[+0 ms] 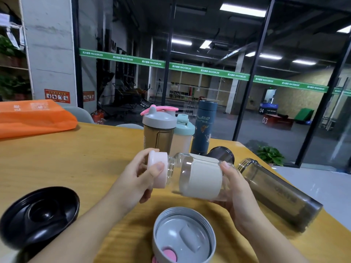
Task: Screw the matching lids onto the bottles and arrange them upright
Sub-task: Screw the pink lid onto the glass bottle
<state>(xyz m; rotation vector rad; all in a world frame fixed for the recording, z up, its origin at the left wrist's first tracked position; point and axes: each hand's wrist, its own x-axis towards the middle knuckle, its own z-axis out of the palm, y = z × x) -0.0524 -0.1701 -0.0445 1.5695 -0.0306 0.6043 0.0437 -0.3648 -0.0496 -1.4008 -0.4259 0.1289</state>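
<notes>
Left hand [146, 175] curled round pink lid [157, 169], thumb across its face; right hand [230, 184] wrapped under and behind bottle [199, 176], fingertips on the cream sleeve. Both clamped, held above the surface [79, 160] at mid-frame. Lid set over the glass neck, apparently just started on the thread (how far on cannot be told).

Likely trouble from here: cross-threading, if the lid goes on tilted relative to the neck. Also slipping, since clear glass either side of the sleeve offers little grip and the bottle hangs in the air with nothing beneath but the grey lid [183, 237], lying inside-up at lower centre. A drop could knock the smoky bottle [279, 192] lying on its side at right toward the surface edge.

Long axis of the held bottle close to horizontal, running left to right across the frame, slightly downhill to the right; mouth pointing left, base right.

Further out: black lid [40, 215] at lower left, three capped bottles [182, 130] standing upright behind, one dark open vessel beside them.
</notes>
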